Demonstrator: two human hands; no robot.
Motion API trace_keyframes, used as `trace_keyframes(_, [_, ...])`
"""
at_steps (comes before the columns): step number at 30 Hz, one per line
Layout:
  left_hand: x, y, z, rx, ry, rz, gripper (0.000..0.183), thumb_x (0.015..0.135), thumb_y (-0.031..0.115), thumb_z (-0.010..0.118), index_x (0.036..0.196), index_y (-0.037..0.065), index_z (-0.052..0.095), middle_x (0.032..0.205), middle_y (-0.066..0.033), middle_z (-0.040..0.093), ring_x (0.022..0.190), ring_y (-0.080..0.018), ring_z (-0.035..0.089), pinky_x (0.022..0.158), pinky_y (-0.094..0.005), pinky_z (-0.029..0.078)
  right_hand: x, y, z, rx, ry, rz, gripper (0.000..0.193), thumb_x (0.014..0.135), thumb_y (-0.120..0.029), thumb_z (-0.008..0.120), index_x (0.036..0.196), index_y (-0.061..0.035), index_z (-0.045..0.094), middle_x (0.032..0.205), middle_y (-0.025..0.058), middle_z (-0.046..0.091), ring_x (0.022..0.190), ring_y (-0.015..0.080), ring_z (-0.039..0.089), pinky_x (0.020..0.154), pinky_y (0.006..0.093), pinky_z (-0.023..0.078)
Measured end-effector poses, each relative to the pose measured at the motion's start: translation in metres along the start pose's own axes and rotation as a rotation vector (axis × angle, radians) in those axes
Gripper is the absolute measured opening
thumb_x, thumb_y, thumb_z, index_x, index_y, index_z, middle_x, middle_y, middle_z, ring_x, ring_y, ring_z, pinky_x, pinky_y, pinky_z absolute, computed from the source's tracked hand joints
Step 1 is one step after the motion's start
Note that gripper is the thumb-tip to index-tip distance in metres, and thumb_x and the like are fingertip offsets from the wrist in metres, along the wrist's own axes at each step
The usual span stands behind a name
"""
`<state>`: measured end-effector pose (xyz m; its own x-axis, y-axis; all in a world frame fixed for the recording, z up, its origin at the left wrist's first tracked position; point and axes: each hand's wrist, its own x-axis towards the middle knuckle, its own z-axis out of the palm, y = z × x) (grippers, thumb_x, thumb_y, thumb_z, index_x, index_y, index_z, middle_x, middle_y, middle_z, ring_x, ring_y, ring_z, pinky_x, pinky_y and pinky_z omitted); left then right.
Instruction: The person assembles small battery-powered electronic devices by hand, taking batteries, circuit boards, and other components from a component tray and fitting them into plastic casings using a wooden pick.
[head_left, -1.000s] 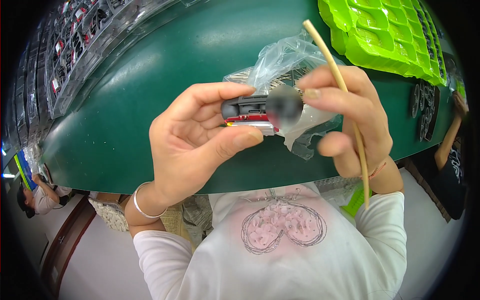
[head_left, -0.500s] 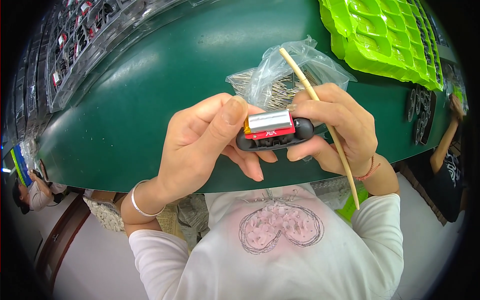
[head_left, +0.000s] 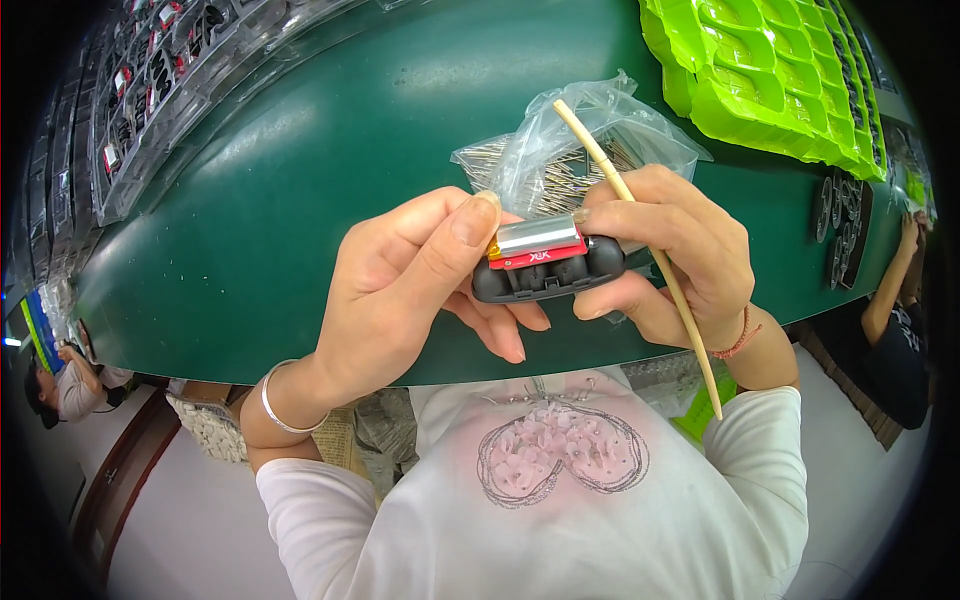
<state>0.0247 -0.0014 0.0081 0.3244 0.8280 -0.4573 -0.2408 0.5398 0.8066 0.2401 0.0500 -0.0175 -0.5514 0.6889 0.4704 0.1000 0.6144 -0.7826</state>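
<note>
Between both hands, above the table, is a black plastic casing (head_left: 491,287) with rounded ends, like the inside of an earbud charging case. On it sit a red circuit board (head_left: 563,256) and a silver cylindrical battery (head_left: 538,236) with yellow tape at one end. My left hand (head_left: 390,265) pinches the left end, thumb by the battery. My right hand (head_left: 695,240) grips the right end, index fingertip at the battery's right end, and also holds a slim wooden stick (head_left: 685,310) slanting across the fingers. The casing's underside is hidden.
Behind the hands, a clear plastic bag (head_left: 520,165) of thin metal pins (head_left: 565,185) lies on the green table (head_left: 250,230). Bright green trays (head_left: 760,80) are at far right, stacked clear trays of parts (head_left: 160,130) at far left. Other people are at both sides.
The casing has tilted slightly in my fingers, so more of its black recesses shows below the red board. The stick's upper tip has shifted a little left.
</note>
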Motion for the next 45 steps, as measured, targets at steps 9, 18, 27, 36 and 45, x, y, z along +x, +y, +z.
trace_keyframes(9, [0.001, 0.0, -0.004, -0.062, -0.025, -0.028, 0.038, 0.104, 0.029, 0.043, 0.102, -0.006, 0.056, 0.083, -0.0179, 0.067, 0.061, -0.0209, 0.068, 0.052, -0.026, 0.056, 0.002, 0.001, -0.001, 0.0, -0.007, -0.001, 0.043, 0.065, -0.025, 0.085, 0.094, 0.0021, 0.066, 0.08, 0.0138, 0.063, 0.066, 0.0255, 0.061, 0.057, 0.0302, 0.05])
trace_keyframes(18, [0.001, -0.008, -0.008, -0.078, 0.011, 0.185, 0.026, 0.101, 0.018, 0.05, 0.11, -0.005, 0.057, 0.102, -0.0139, 0.064, 0.081, -0.0134, 0.064, 0.066, -0.025, 0.055, 0.001, -0.004, -0.003, -0.017, 0.017, -0.029, 0.036, 0.066, -0.001, 0.081, 0.099, 0.0005, 0.067, 0.09, 0.0134, 0.063, 0.07, 0.0252, 0.063, 0.059, 0.0298, 0.051])
trace_keyframes(27, [0.001, -0.006, -0.003, -0.134, -0.07, 0.259, 0.035, 0.082, -0.008, 0.069, 0.114, -0.008, 0.053, 0.114, -0.0192, 0.061, 0.101, -0.0194, 0.062, 0.084, -0.031, 0.058, 0.001, -0.004, -0.008, -0.077, 0.04, -0.111, 0.038, 0.066, 0.012, 0.069, 0.101, -0.0023, 0.067, 0.09, 0.0124, 0.062, 0.071, 0.0221, 0.063, 0.059, 0.029, 0.052])
trace_keyframes(36, [0.006, -0.012, -0.006, -0.169, -0.061, 0.341, 0.029, 0.082, -0.011, 0.068, 0.107, -0.007, 0.053, 0.114, -0.0223, 0.061, 0.102, -0.0217, 0.063, 0.088, -0.0321, 0.057, 0.006, -0.004, -0.005, -0.049, 0.061, -0.084, 0.037, 0.069, 0.014, 0.071, 0.102, -0.0001, 0.066, 0.09, 0.0129, 0.063, 0.074, 0.0239, 0.063, 0.063, 0.0305, 0.053])
trace_keyframes(45, [0.004, -0.011, -0.008, -0.086, -0.084, 0.406, 0.039, 0.077, -0.011, 0.073, 0.11, -0.006, 0.053, 0.117, -0.0198, 0.057, 0.109, -0.0232, 0.06, 0.088, -0.0339, 0.058, 0.003, -0.011, -0.006, 0.0, 0.047, -0.03, 0.041, 0.067, 0.006, 0.079, 0.105, 0.0009, 0.065, 0.093, 0.0152, 0.065, 0.08, 0.0255, 0.066, 0.067, 0.0311, 0.055])
